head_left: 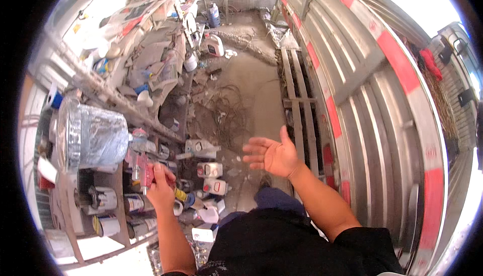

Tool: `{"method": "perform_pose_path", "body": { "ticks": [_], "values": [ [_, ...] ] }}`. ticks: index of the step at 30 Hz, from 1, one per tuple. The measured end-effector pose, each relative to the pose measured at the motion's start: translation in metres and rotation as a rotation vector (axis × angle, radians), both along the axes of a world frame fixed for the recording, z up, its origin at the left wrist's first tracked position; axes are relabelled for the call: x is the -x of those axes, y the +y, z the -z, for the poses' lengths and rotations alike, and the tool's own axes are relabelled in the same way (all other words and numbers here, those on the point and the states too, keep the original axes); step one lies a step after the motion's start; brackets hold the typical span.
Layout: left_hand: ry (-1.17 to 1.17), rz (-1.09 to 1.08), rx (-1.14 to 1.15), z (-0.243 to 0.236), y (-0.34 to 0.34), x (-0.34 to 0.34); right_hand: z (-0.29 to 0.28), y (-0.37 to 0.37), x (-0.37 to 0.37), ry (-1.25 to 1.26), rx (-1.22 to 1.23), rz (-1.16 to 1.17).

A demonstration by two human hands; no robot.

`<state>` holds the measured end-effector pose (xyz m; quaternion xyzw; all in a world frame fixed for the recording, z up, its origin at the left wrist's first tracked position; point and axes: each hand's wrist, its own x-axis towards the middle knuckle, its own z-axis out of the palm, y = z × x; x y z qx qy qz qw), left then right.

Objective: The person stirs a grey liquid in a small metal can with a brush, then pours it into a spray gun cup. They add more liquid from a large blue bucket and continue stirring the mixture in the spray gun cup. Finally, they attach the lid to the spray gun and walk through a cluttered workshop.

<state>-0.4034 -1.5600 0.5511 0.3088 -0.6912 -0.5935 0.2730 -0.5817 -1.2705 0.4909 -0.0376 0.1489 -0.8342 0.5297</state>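
Note:
My left hand [160, 188] is closed around a pink-red spray gun [146, 173] with shiny metal fittings, over the shelves on my left. Just beyond the gun sits a big round container [103, 136] wrapped in silvery, shiny material. Whether the gun touches it I cannot tell. Paint cans [103, 198] stand on the shelf below. Out over the floor, my right hand [276, 156] is held palm up with its fingers spread, slightly blurred, holding nothing.
White jugs [215, 186] and bottles stand on the floor beside the shelves. A cluttered bench [156, 57] runs along the left. A wooden pallet [297, 82] leans by a corrugated metal truck side [375, 120] with red and white strips. A blue water bottle [214, 15] stands far ahead.

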Motion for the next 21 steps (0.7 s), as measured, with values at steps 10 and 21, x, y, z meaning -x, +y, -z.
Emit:
{"method": "perform_pose_path", "body": {
  "ticks": [10,21],
  "values": [
    [0.098,-0.137,0.051,-0.019,-0.02,0.146,0.059,-0.03,0.141,0.269,-0.855,0.125],
    [0.098,-0.131,-0.048,0.033,-0.103,0.334,0.126,-0.081,0.337,0.727,-1.263,-0.159]
  ]
}}
